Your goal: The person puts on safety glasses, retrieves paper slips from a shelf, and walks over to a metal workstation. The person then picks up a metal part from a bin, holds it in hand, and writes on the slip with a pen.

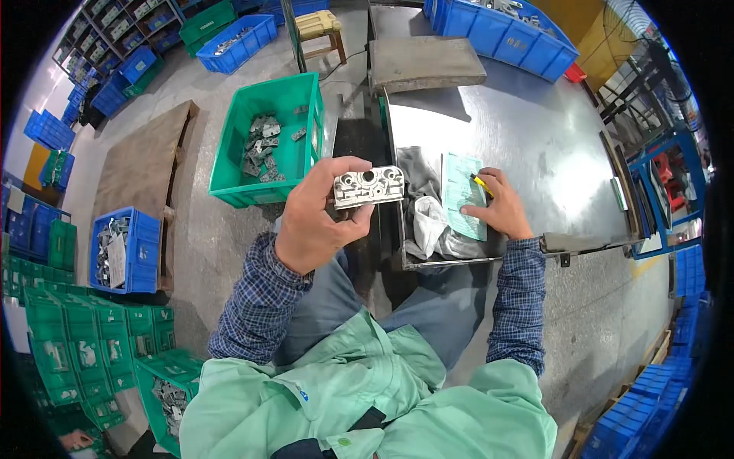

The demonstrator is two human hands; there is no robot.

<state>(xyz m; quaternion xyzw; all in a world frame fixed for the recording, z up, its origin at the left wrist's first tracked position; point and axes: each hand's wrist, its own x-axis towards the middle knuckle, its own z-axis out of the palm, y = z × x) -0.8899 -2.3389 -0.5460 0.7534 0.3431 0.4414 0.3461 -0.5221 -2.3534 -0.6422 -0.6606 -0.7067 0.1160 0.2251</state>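
My left hand [319, 210] pinches a silvery cast metal part [369, 187] between thumb and fingers, up in front of me. The part's face with its holes and recesses is turned toward me. At the table's near edge, my right hand [501, 206] curls around a slim yellow-and-black pen-like tool [482, 184], whose exact kind I cannot make out. That hand's thumb rests over a pale green printed sheet [459, 195]. Left of the sheet lie a grey cloth [417, 172] and a white cloth glove or rag [430, 226].
A green crate [222, 172] with several small metal parts stands on the floor at left. The metal table [535, 126] carries a thick slab [424, 65] and a blue bin [527, 46] of parts. Another blue bin [145, 256] sits near a wooden pallet [138, 153].
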